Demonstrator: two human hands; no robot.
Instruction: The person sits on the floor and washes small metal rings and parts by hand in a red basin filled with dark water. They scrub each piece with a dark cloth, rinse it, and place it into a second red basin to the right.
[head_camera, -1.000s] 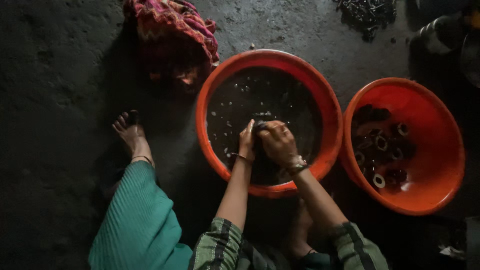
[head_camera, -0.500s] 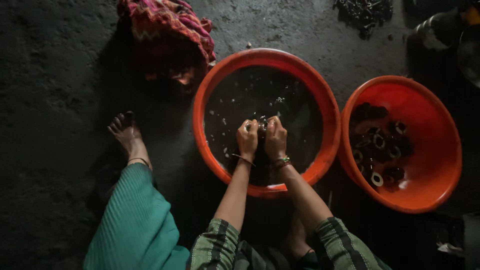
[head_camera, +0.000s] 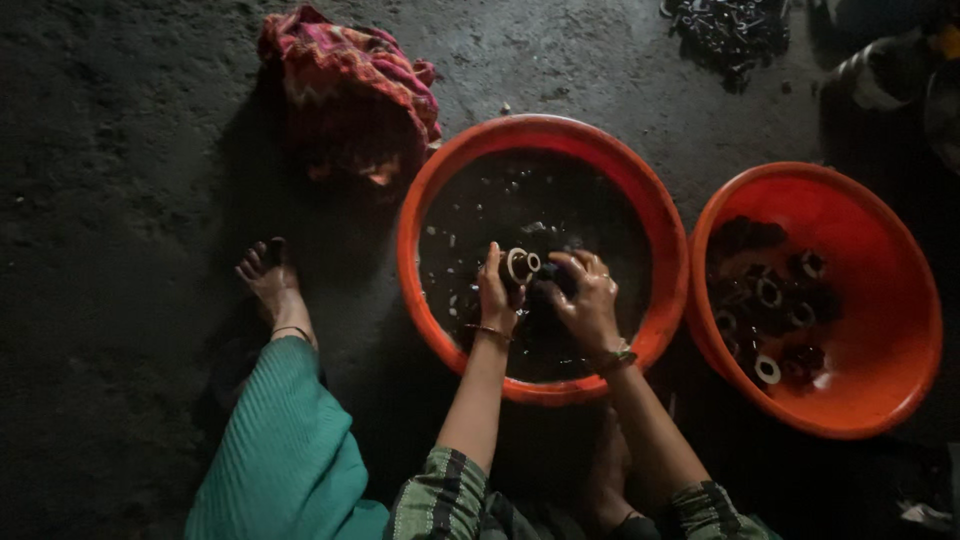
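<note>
Both my hands are over an orange basin (head_camera: 420, 215) filled with dark liquid. My left hand (head_camera: 497, 292) holds a small round part with a pale ring face (head_camera: 520, 265) just above the surface. My right hand (head_camera: 585, 298) grips the same dark part from the right side, fingers curled around it. To the right stands a second orange basin (head_camera: 890, 260) holding several dark ring-shaped parts (head_camera: 770, 320).
A crumpled pink and red patterned cloth (head_camera: 345, 70) lies on the concrete floor behind the left basin. My bare foot (head_camera: 268, 280) and teal trouser leg (head_camera: 285, 450) stretch out at left. A heap of dark metal pieces (head_camera: 730, 30) lies at the top right.
My hands shifted slightly left over the basin and lifted the part, so its pale ring face now shows between them.
</note>
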